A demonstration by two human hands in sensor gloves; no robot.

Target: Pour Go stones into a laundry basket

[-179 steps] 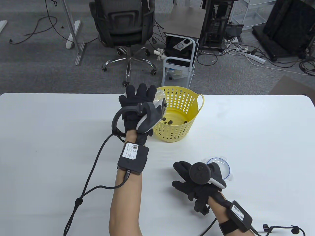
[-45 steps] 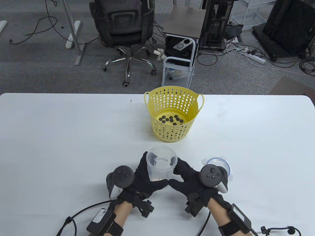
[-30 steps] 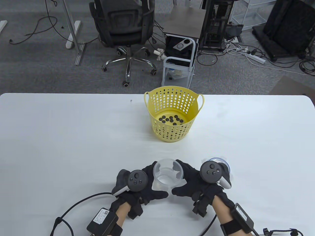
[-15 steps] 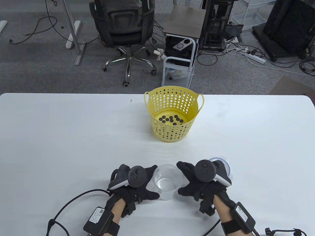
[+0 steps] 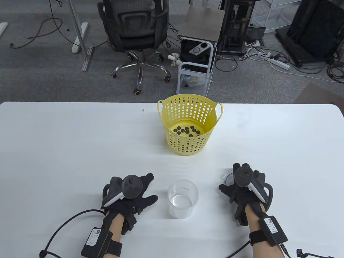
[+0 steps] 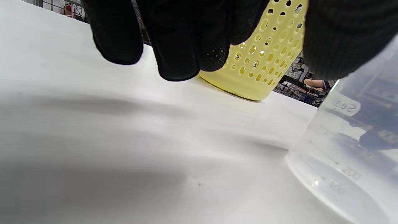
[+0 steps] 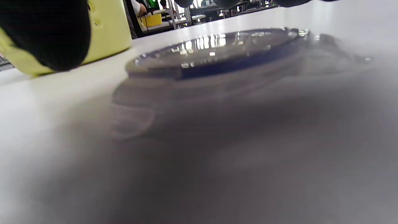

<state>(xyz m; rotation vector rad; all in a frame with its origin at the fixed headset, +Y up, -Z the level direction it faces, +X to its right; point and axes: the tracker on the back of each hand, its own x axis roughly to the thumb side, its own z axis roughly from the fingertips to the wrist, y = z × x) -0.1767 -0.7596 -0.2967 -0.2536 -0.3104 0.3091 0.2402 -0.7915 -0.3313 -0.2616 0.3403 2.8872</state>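
Go stones [image 5: 187,131] lie inside the basket [image 5: 172,137]. Nearer than the basket, the emptied cup [image 5: 183,199] stands upright between two free hands: left hand [image 5: 129,194] grip wide, right hand [image 5: 243,188] grip undeterminable above the lid [image 7: 214,51].

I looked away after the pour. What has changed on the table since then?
The clear cup, tipped over the basket earlier, now stands upright, empty; left hand and right hand released it, moving apart, right over the lid. Basket and stones unmoved.
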